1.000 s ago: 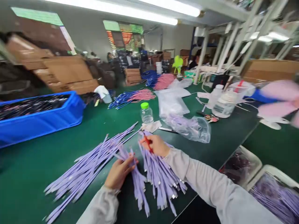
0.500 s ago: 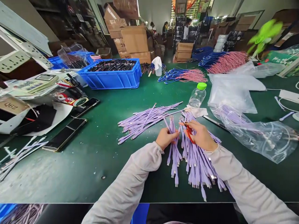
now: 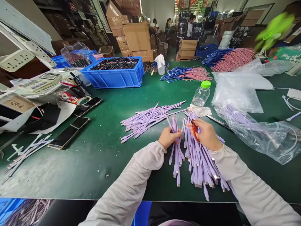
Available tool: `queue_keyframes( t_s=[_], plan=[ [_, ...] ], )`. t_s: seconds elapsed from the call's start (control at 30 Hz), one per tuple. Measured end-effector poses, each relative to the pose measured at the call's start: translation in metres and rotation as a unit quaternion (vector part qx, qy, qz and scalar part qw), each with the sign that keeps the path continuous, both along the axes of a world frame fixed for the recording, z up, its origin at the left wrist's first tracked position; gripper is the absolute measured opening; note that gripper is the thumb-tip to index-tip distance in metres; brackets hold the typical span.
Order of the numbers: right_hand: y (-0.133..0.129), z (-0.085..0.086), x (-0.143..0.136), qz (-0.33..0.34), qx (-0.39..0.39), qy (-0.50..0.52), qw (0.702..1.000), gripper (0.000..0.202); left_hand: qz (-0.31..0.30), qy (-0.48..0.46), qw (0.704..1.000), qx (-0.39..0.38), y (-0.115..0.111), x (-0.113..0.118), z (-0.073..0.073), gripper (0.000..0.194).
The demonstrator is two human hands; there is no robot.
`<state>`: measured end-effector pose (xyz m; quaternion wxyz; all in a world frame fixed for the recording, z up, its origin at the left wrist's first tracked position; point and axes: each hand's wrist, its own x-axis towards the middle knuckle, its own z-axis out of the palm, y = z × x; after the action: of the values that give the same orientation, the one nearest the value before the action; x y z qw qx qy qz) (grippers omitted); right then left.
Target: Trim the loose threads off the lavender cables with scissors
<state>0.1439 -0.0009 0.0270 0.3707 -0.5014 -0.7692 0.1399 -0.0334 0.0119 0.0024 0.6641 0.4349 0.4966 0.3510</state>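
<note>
Cables [image 3: 178, 179] gripped in the left hand [image 3: 167, 138], centre frame; right hand [image 3: 208, 135] grips red tool [image 3: 195, 130]; bottle [image 3: 200, 95] just above, front edge of counter [image 3: 94, 171] below.

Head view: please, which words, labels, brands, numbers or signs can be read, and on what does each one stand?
"Q62": on the box at far left.
"XC": on the stacked cartons in the background, twice.
Too small or blurred to read: print on the green package and the papers.
</note>
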Motion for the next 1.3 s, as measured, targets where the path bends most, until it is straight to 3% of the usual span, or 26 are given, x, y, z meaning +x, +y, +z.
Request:
queue_keyframes(
  t_s=[0.27,0.4,0.57,0.7,0.83,0.93,1.3],
  plan=[
    [0.004,-0.005,-0.006,-0.033,-0.058,0.024,0.997,0.013,-0.033,-0.022,0.999,0.016,-0.002,0.001,0.0,0.021],
    [0.01,-0.002,0.006,-0.062,-0.024,-0.06,0.996,0.021,-0.076,-0.113,0.99,-0.046,-0.002,-0.003,0.001,0.035],
    [0.02,0.001,0.033,-0.085,0.006,-0.116,0.99,0.019,-0.066,-0.186,0.974,-0.109,0.001,-0.007,0.003,0.034],
    [0.017,0.0,0.03,-0.092,0.001,-0.047,0.995,0.017,-0.059,-0.124,0.987,-0.088,-0.001,-0.003,0.0,0.029],
    [0.009,0.001,0.015,-0.028,-0.008,0.011,1.0,0.029,-0.051,-0.065,0.995,-0.049,-0.005,0.002,-0.002,0.023],
    [0.005,0.001,0.009,0.0,-0.008,0.011,1.0,0.026,-0.056,-0.047,0.997,-0.03,-0.006,0.004,-0.002,0.024],
    [0.005,0.001,0.011,-0.012,0.019,0.019,1.0,0.027,-0.076,-0.037,0.996,-0.019,-0.007,0.005,0.001,0.02]
  ],
)
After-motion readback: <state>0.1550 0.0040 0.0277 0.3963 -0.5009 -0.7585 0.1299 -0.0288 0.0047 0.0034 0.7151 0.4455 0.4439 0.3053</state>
